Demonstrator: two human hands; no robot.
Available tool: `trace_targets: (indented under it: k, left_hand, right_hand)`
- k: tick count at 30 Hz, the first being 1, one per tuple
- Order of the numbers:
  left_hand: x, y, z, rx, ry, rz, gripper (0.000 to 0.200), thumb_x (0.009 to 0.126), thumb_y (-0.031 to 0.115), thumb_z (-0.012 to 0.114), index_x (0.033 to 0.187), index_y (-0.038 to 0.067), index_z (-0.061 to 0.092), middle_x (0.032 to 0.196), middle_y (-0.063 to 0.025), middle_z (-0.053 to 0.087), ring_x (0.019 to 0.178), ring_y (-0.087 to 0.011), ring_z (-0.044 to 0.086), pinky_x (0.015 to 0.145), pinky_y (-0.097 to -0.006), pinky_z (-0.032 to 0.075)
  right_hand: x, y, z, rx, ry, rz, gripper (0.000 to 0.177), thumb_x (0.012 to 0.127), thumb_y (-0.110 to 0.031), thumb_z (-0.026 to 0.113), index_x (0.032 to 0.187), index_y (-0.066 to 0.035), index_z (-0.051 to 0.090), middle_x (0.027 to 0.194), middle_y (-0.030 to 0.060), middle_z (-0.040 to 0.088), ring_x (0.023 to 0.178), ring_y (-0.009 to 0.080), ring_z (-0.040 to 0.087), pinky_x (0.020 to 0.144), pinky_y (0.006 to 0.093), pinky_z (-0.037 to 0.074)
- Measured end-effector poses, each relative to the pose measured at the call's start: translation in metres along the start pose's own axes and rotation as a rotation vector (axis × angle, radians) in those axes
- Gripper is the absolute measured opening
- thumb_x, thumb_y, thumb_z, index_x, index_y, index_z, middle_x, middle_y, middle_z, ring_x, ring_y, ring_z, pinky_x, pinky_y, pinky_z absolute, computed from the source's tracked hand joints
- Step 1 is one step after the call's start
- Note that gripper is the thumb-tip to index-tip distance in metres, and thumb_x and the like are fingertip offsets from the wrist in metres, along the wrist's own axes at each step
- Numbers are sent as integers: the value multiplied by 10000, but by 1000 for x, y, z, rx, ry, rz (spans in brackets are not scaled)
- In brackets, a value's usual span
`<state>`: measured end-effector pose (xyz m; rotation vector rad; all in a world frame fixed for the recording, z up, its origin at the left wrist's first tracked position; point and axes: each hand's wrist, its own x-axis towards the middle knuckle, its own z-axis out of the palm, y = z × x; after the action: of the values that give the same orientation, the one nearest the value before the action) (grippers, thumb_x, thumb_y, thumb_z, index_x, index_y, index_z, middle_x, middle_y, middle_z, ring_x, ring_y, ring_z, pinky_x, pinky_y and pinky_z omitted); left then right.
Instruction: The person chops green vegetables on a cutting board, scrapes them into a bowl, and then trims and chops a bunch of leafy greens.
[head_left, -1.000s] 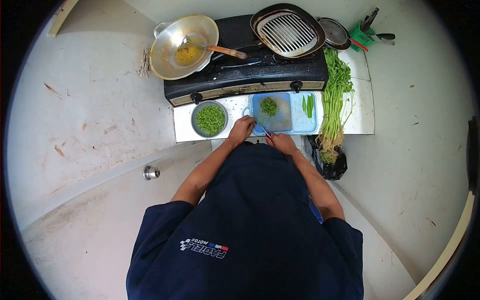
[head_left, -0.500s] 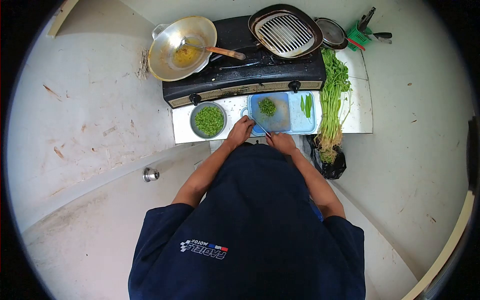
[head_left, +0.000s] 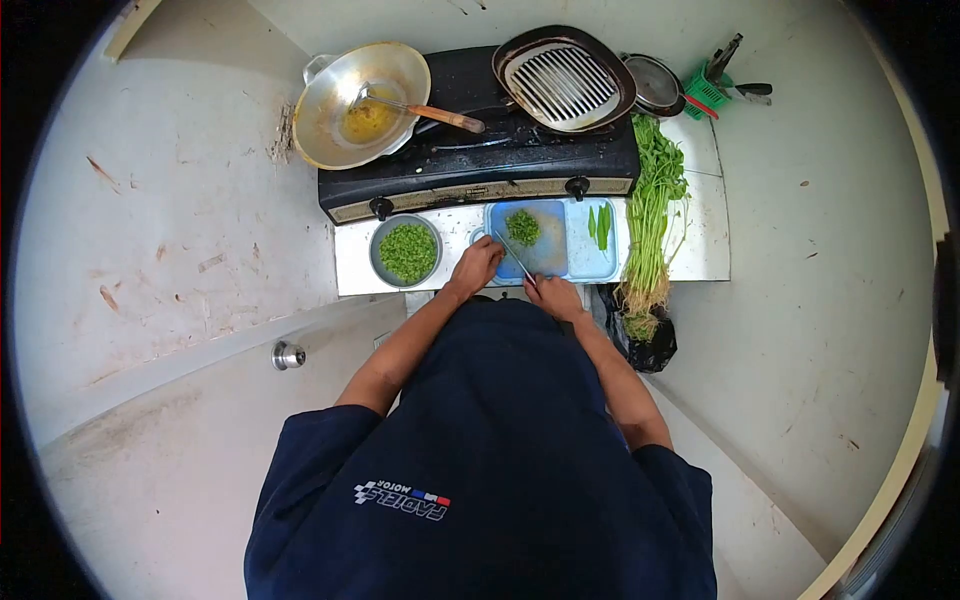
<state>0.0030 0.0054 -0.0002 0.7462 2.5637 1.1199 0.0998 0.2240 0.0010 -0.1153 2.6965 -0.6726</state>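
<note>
My right hand [head_left: 556, 297] is closed round the handle of a knife [head_left: 516, 257], whose blade slants up and left over the blue cutting board [head_left: 553, 262]. At the board's left edge rests my left hand [head_left: 477, 265], fingers pressed together near the blade; whatever they hold is hidden. Chopped greens [head_left: 523, 227] lie in a small heap on the board. Several long green pieces [head_left: 603, 227] sit in its right section. Left of the board, a grey bowl [head_left: 373, 252] holds more chopped greens [head_left: 408, 252].
Behind the board stands a black stove [head_left: 470, 160] with a wok [head_left: 330, 110], a wooden-handled ladle [head_left: 450, 118] and a grill pan [head_left: 565, 85]. Leafy stalks [head_left: 655, 200] lie at the right over a black bag [head_left: 655, 350]. A green basket [head_left: 706, 92] holds utensils.
The whole view has shifted slightly down and left. The knife's blade is now angled more steeply across the board, beside my left fingers. Both hands stay near the board's front and left edges.
</note>
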Motion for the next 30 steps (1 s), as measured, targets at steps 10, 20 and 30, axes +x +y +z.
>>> trace_targets:
  k: [10, 20, 30]
  left_hand:
    - [-3, -6, -1, -51, 1, 77, 172, 910, 47, 677, 1073, 21, 726, 1011, -166, 640, 958, -393, 664, 848, -472, 546]
    - [-9, 6, -8, -18, -19, 82, 186, 912, 30, 644, 1077, 14, 727, 1014, -161, 638, 969, -382, 660, 868, -450, 555]
    - [-9, -8, 1, -18, -11, 76, 151, 917, 36, 633, 1024, -5, 731, 991, -170, 660, 932, -390, 671, 852, -455, 561]
  right_hand:
    - [-3, -6, 2, -44, -16, -3, 475, 1030, -463, 515, 1004, -38, 725, 777, 236, 717, 759, 430, 722, 731, 563, 571]
    - [4, -9, 4, -28, 71, -66, 462, 1032, -427, 520, 907, -30, 720, 736, 236, 709, 686, 436, 710, 668, 551, 574]
    - [1, -3, 11, -15, 97, -78, 450, 1034, -415, 555, 894, -9, 687, 662, 245, 671, 625, 439, 688, 627, 553, 561]
